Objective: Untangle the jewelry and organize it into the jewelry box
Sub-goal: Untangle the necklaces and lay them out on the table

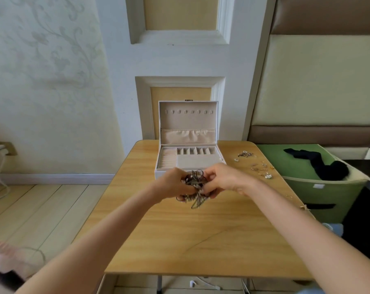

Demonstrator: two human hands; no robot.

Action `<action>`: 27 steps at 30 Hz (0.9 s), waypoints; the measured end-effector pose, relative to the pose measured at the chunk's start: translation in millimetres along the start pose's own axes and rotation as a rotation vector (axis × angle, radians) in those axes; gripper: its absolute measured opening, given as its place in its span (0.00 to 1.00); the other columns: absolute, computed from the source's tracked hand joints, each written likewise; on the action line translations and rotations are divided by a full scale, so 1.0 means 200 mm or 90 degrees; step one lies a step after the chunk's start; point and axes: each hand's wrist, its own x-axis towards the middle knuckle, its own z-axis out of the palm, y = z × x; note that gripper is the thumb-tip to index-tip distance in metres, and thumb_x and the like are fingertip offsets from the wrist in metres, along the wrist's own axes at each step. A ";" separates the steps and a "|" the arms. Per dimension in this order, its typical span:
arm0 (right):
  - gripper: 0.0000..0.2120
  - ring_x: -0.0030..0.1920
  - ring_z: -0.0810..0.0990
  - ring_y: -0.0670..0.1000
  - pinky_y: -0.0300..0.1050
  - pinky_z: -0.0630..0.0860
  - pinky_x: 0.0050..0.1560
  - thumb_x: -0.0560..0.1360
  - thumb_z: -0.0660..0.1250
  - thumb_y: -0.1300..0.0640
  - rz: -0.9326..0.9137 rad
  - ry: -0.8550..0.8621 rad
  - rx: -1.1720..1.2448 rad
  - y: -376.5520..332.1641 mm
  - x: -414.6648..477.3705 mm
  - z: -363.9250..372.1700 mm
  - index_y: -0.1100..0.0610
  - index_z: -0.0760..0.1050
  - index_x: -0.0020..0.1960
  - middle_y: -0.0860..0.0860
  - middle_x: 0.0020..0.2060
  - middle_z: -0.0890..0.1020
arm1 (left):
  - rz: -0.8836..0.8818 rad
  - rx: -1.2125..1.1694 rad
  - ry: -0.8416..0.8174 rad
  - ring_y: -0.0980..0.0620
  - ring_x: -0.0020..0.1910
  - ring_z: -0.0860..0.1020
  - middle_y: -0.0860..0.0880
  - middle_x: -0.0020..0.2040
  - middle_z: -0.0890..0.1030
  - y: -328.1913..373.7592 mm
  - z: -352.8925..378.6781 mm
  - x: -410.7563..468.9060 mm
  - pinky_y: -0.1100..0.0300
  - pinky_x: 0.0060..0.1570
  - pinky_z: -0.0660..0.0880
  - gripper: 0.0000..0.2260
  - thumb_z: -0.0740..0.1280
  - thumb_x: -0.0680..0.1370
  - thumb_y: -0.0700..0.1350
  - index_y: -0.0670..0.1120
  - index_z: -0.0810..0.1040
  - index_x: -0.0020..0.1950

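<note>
Grip: as the left hand and right hand both pinch the jewelry tangle, I see it bunched between them over the table.
Box: jewelry box open at twelve o'clock.
Risk: a hard pull could tighten knots or snap a chain.

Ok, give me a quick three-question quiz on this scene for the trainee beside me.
1. True or false: the lid of the jewelry box is shut.
2. What do the left hand and right hand hold between them? A: tangled jewelry clump. B: a black cloth. C: a charger cable.
3. Fill in: the loose jewelry pieces lie on the table to the box's ____ side, as the person sees it.

Key: 1 false; 2 A; 3 right.
</note>
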 end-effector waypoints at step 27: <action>0.11 0.38 0.77 0.46 0.34 0.77 0.36 0.72 0.67 0.70 0.017 0.110 0.076 0.43 -0.13 0.26 0.55 0.78 0.46 0.54 0.47 0.78 | 0.081 -0.042 -0.019 0.61 0.47 0.67 0.51 0.52 0.67 -0.42 0.25 -0.14 0.70 0.46 0.67 0.33 0.78 0.66 0.45 0.49 0.57 0.57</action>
